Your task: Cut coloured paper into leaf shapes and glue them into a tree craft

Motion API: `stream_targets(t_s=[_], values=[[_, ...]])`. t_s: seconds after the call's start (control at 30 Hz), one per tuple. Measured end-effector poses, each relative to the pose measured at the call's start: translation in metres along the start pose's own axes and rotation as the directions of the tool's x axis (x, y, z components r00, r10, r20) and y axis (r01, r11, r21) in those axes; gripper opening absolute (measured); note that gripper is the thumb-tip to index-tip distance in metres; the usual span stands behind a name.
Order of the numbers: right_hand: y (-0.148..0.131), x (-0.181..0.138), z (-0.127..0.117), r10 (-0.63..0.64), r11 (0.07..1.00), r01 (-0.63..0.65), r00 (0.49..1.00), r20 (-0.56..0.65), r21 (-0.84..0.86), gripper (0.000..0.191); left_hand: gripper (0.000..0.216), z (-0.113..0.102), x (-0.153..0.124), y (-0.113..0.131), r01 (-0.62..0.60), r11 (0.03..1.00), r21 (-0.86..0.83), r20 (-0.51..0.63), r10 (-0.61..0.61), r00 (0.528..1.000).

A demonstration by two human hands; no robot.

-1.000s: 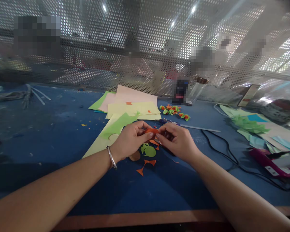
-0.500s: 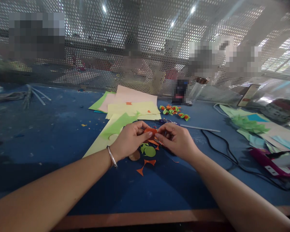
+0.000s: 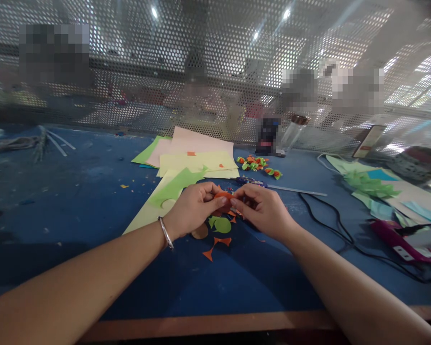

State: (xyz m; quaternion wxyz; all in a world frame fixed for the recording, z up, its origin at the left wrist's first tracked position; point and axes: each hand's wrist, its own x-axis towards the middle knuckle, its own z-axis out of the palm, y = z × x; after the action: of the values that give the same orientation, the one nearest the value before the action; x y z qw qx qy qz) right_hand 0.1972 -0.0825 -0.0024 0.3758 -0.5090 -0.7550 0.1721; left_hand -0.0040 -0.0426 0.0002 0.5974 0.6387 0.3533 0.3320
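Observation:
Between the fingertips of both hands is a small orange paper piece [image 3: 222,195], its edge curved. My left hand [image 3: 192,206] pinches it from the left, a bracelet around the wrist. From the other side my right hand [image 3: 264,208] pinches its right edge with thumb and forefinger. Just below lie a green paper circle [image 3: 223,224], a brown disc [image 3: 200,231] and an orange paper scrap [image 3: 217,247]. More orange bits under the fingers are partly hidden.
Coloured paper sheets [image 3: 197,165] lie behind my hands. Small green-and-orange paper pieces [image 3: 253,163] sit beside a blue-handled tool [image 3: 250,181]. At right are a black cable [image 3: 330,221], a magenta power strip [image 3: 404,242] and green paper leaves [image 3: 371,184]. A perforated metal screen [image 3: 147,96] stands behind the table.
The orange paper piece has turned slightly between my fingers and shows a more curved edge. Both hands stay in almost the same place.

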Motion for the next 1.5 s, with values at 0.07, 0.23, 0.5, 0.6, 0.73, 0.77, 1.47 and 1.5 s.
stream_targets(t_s=[0.07,0.23,0.5,0.6,0.73,0.77,1.47,1.5], values=[[0.0,-0.0003,0.0,0.007,1.0,-0.007,1.0,0.013,0.013,0.014,0.023,-0.0015,-0.0001,0.001,0.028,1.0,0.0,0.03,-0.028,0.999],[-0.0002,-0.0013,0.0001,0.036,0.997,-0.04,0.998,0.058,0.067,0.016,0.02,-0.0063,-0.0022,0.0054,0.027,0.99,0.142,0.097,-0.041,0.994],[-0.0019,0.0002,-0.0011,0.043,0.996,-0.05,0.995,0.086,0.074,0.02,0.026,-0.005,-0.0045,0.0065,0.021,0.986,0.167,0.112,-0.04,0.993],[-0.0029,0.0001,-0.0015,0.049,0.996,-0.056,0.994,0.094,0.073,0.021,0.029,-0.0039,-0.005,0.0072,0.056,0.987,0.148,0.109,-0.073,0.991],[-0.0034,0.0001,-0.002,0.049,0.996,-0.055,0.995,0.086,0.068,0.021,0.031,-0.0024,-0.0055,0.0081,0.089,0.99,0.107,0.103,-0.1,0.99],[-0.0034,0.0002,-0.0022,0.048,0.996,-0.054,0.995,0.084,0.067,0.02,0.031,-0.0021,-0.0054,0.0079,0.091,0.991,0.101,0.103,-0.101,0.99],[-0.005,0.0,-0.0044,0.045,0.997,-0.051,0.992,0.114,0.053,0.021,0.023,-0.006,-0.0035,0.0062,0.051,0.993,0.107,0.102,-0.062,0.993],[-0.0048,-0.0002,-0.0044,0.045,0.997,-0.052,0.992,0.116,0.053,0.021,0.026,-0.006,-0.0035,0.0059,0.058,0.994,0.098,0.104,-0.068,0.992]])
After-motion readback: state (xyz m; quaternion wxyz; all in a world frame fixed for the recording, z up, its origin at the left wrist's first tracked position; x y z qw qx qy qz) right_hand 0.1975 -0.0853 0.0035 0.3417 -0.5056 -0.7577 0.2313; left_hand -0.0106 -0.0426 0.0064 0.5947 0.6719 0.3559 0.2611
